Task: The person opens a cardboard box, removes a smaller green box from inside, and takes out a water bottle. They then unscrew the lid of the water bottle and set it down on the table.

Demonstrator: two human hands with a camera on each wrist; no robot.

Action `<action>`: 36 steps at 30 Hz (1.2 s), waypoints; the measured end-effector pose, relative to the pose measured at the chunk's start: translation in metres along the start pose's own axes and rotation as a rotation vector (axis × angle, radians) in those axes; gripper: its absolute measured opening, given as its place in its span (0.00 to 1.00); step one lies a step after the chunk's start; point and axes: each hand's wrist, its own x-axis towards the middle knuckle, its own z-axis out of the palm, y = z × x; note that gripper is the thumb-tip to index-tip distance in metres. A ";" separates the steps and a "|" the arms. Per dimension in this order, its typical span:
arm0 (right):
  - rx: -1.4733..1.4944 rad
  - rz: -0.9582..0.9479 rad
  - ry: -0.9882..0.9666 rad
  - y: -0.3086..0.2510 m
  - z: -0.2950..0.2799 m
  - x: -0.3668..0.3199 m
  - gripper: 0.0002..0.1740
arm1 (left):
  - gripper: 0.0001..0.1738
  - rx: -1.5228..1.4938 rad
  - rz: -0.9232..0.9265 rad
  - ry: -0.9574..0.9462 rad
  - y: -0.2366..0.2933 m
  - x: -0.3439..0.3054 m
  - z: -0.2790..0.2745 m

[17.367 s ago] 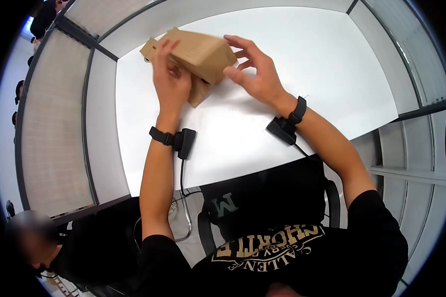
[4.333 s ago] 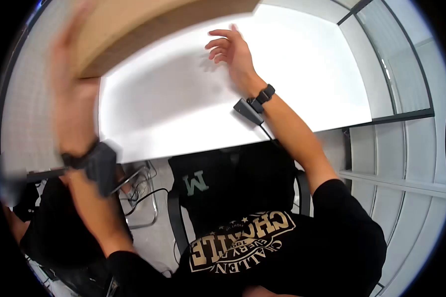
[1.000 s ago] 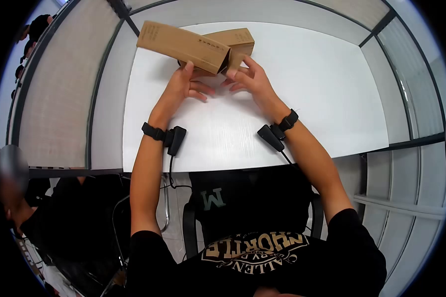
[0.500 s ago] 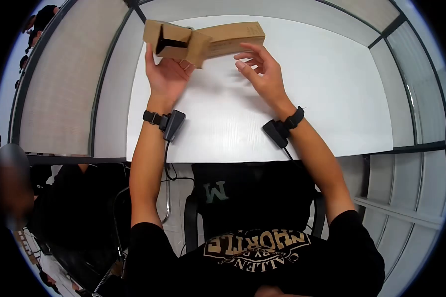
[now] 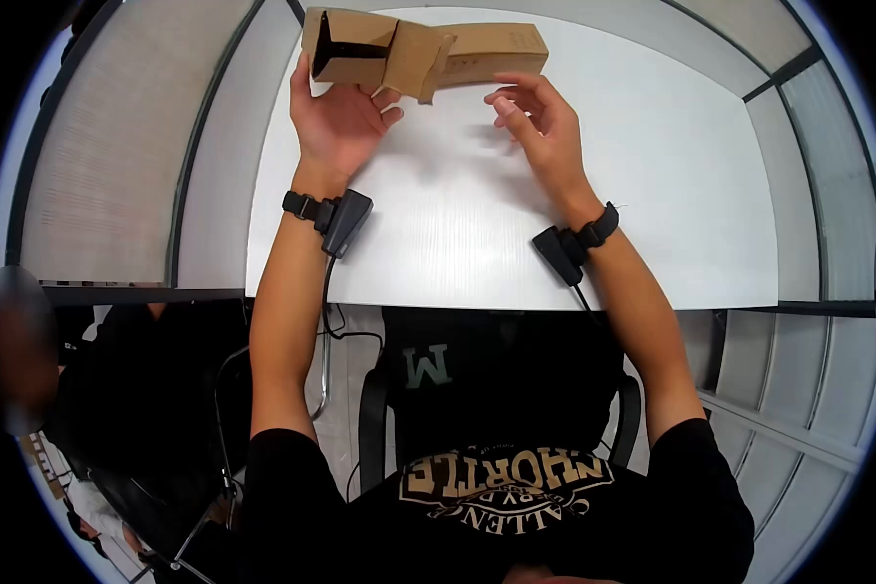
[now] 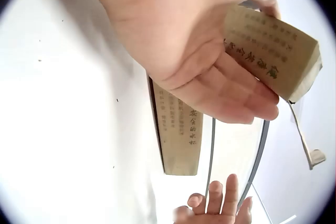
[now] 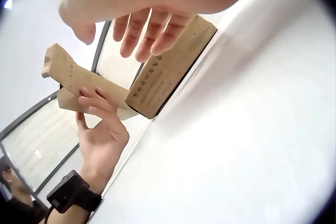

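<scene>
My left hand (image 5: pixel 339 109) holds a brown cardboard box (image 5: pixel 360 47) above the far edge of the white table (image 5: pixel 477 224), thumb on one side and fingers underneath. The box's open end faces me, and a loose flap (image 5: pixel 428 68) hangs at its right. In the left wrist view my fingers (image 6: pixel 231 92) lie along the printed box (image 6: pixel 273 50). A second, closed box (image 5: pixel 492 49) lies flat on the table behind it. My right hand (image 5: pixel 537 112) hovers just in front of that second box (image 7: pixel 173 66) with relaxed fingers (image 7: pixel 147 22), holding nothing.
Grey partition panels (image 5: pixel 107 146) wall the table on the left, back and right. A black chair (image 5: pixel 428 370) stands under the table's near edge. A cable (image 5: pixel 326 311) runs down from the left wrist camera. A blurred person (image 5: pixel 10 350) sits at the left.
My left hand has lifted the front box and turned its open end toward me. My right hand has come off the boxes and drawn slightly right.
</scene>
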 end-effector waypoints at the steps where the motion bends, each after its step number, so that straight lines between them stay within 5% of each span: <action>1: -0.007 0.012 -0.009 0.000 0.000 0.000 0.21 | 0.50 -0.012 -0.013 -0.057 0.001 0.001 -0.005; 13: -0.007 0.064 -0.090 0.007 0.002 -0.001 0.19 | 0.53 -0.001 -0.055 -0.087 0.002 0.003 -0.010; 23: 0.003 -0.064 0.030 0.010 0.003 0.002 0.23 | 0.22 0.430 0.251 0.086 -0.015 0.005 0.007; 26: 0.005 -0.119 0.040 0.011 0.001 0.002 0.24 | 0.18 0.617 0.236 0.055 -0.015 0.007 -0.003; 30: 0.068 -0.044 -0.052 0.005 -0.002 -0.002 0.36 | 0.16 0.469 0.143 -0.154 -0.009 0.011 -0.023; 36: 0.093 -0.124 -0.034 -0.008 0.002 -0.007 0.31 | 0.19 0.689 -0.006 -0.243 -0.020 0.007 -0.023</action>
